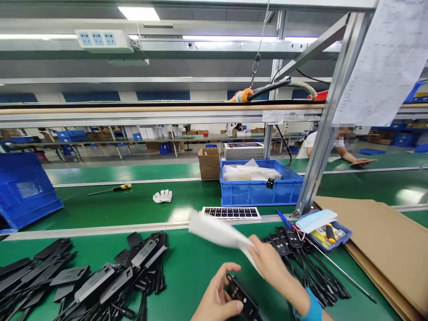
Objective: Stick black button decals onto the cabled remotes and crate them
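My left hand (217, 294) grips a small black control box (242, 298) with buttons on its face, its cable running off the bottom of the view. To the right and above it, my right hand (267, 258) pinches a white sleeve-like sheet (217, 231), blurred by motion; I cannot tell if it is a bag or a flat sheet. Beside my right hand lies a bunch of similar black control boxes (284, 240) with cables. On the left of the green bench are piled several black adapter-like boxes (117, 281) with leads.
A blue crate (261, 194) holding white sheets stands behind a label strip (230, 213). A metal post (331, 107) rises at right, near a small blue tray (344, 238) and cardboard sheets (377, 240). Farther back are a screwdriver (122, 187), a white glove (162, 196) and a person (339, 147).
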The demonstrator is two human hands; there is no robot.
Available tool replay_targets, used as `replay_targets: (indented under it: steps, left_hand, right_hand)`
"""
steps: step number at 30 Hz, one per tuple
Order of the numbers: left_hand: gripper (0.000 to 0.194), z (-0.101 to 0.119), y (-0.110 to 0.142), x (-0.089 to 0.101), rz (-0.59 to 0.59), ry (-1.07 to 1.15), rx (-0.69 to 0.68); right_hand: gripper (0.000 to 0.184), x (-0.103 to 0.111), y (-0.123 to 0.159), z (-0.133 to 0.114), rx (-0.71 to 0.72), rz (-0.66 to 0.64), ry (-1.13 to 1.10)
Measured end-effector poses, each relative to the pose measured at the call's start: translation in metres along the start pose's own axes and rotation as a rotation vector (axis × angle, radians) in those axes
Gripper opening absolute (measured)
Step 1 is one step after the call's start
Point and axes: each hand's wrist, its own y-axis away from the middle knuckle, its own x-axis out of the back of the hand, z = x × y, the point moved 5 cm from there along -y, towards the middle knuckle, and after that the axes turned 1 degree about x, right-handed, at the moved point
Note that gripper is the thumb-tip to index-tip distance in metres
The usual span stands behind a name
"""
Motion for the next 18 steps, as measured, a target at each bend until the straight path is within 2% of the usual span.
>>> replay_targets:
  steps: [2,4,6,9,12,15,17,18]
  left_hand:
    - [0.054,-0.009,-0.004,0.002,-0.020,-0.071,0.022]
    - [0.044,-0.015,-0.008,0.007,-0.009,-0.225,0.047]
    - [0.036,-0.014,-0.011,0.013,0.042,-0.476,0.024]
    - [0.029,-0.005,-0.013,0.016,0.044,-0.814,-0.067]
    - [0.027,0.000,-0.012,0.011,-0.024,-0.972,-0.080]
    - [0.025,0.001,-0.009,0.002,-0.069,-1.050,-0.043]
    - [0.025,0.003,-0.007,-0.007,-0.096,-1.065,-0.045]
    - [0.026,0.004,-0.006,-0.010,-0.104,-1.063,-0.047]
  right_hand:
    - [0.010,0.026,-0.035,-0.002,-0.059,0.089,-0.268]
    - [0.014,0.052,-0.076,-0.004,-0.101,0.105,-0.375]
    - [0.025,0.078,-0.111,-0.006,-0.118,0.105,-0.459]
    - [0.047,0.105,-0.132,-0.006,-0.096,0.109,-0.548]
    - [0.060,0.106,-0.108,0.004,-0.088,0.084,-0.517]
    - [0.049,0.080,-0.058,0.022,-0.082,0.020,-0.360]
    - [0.041,0.058,-0.023,0.037,-0.075,0.031,-0.191]
    - [0.044,0.048,-0.009,0.044,-0.072,0.059,-0.057]
